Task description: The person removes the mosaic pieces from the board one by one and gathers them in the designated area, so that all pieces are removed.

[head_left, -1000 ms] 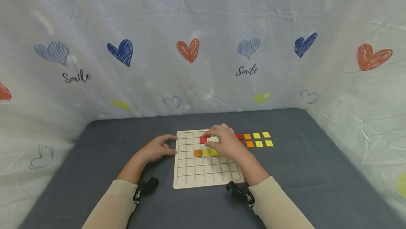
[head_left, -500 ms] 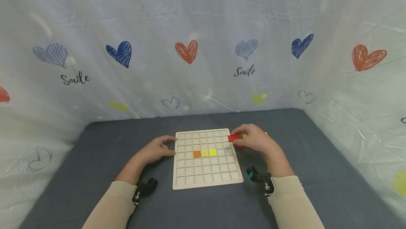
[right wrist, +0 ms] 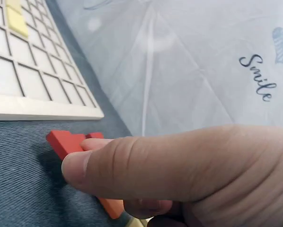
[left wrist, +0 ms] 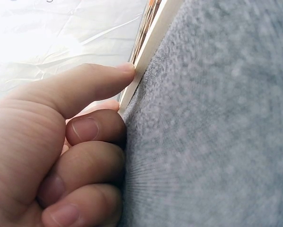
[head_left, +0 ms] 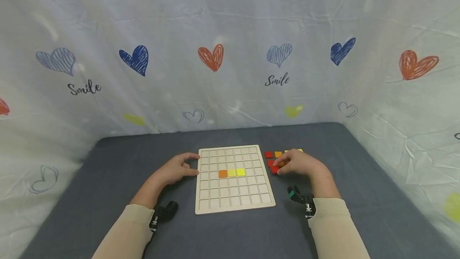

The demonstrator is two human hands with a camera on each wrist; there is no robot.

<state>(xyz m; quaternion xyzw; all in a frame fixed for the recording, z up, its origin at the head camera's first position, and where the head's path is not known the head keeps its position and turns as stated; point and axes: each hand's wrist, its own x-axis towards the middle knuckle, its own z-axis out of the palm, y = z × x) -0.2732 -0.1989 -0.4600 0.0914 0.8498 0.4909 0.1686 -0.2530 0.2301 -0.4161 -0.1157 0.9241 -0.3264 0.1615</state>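
Note:
A pale wooden grid board [head_left: 235, 202] lies on the table, with an orange tile [head_left: 223, 174] and two yellow tiles [head_left: 236, 172] side by side in one row of its squares. At the board's left edge, my left hand [head_left: 175, 170] touches the rim with thumb and index fingertips held apart; in the left wrist view the other fingers [left wrist: 92, 172] are curled under. To the right of the board, my right hand [head_left: 300, 164] pinches a red tile [right wrist: 66, 143] between thumb and fingers, just above the table and partly over another red tile [head_left: 270, 163].
Loose square tiles stand in two rows right of the board: a red tile [head_left: 268, 154], an orange tile [head_left: 278, 154] and yellow tiles beyond, partly hidden by my right hand. A dark grey cloth [head_left: 230, 235] covers the table; a white curtain [head_left: 237, 19] hangs behind.
My right hand has carried the red tile from over the board's upper part rightward, past its edge, then down toward me beside the loose tiles. The left hand stays at the board's edge.

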